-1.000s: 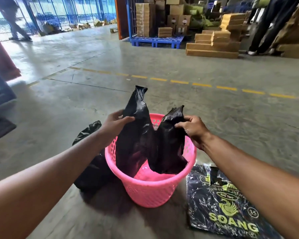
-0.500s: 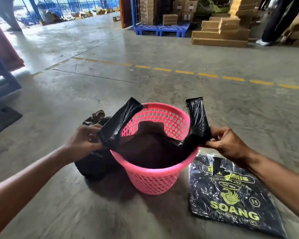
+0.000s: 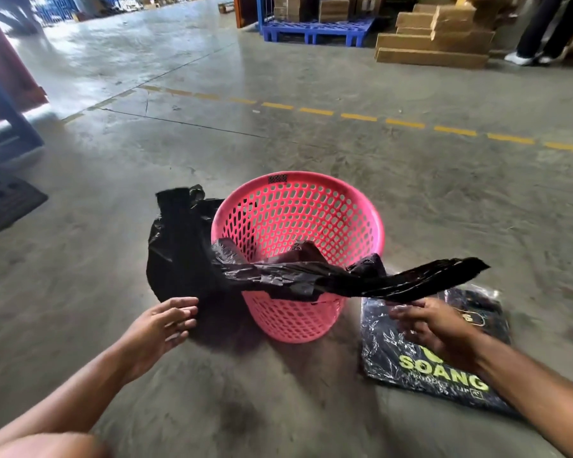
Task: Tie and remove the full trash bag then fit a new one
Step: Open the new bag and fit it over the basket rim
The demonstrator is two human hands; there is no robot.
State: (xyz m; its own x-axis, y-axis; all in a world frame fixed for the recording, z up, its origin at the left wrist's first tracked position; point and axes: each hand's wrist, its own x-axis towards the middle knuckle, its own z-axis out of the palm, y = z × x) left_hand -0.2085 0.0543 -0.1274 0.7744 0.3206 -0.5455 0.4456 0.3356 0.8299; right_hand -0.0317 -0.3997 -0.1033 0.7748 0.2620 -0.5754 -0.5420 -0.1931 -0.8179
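Note:
A pink perforated basket [image 3: 315, 223] stands on the concrete floor in front of me. A new black bag [image 3: 278, 276] lies inside it and hangs over its near rim. One long handle [image 3: 424, 280] of that bag stretches out to the right, and my right hand [image 3: 434, 325] pinches it from below. My left hand [image 3: 161, 328] hovers open near the basket's left side, holding nothing. The full, tied black trash bag [image 3: 176, 246] sits on the floor against the basket's left wall.
A pack of black bags printed SOANG [image 3: 440, 361] lies flat to the right of the basket. A dark mat [image 3: 4, 203] is at far left. Cardboard boxes [image 3: 434, 41], a blue pallet [image 3: 315, 29] and a person's legs [image 3: 536, 31] stand beyond the yellow dashed line.
My left hand has let go of the bag's left handle and dropped back open. The right hand has pulled the right handle down and outward. The bag's near edge now drapes over the rim.

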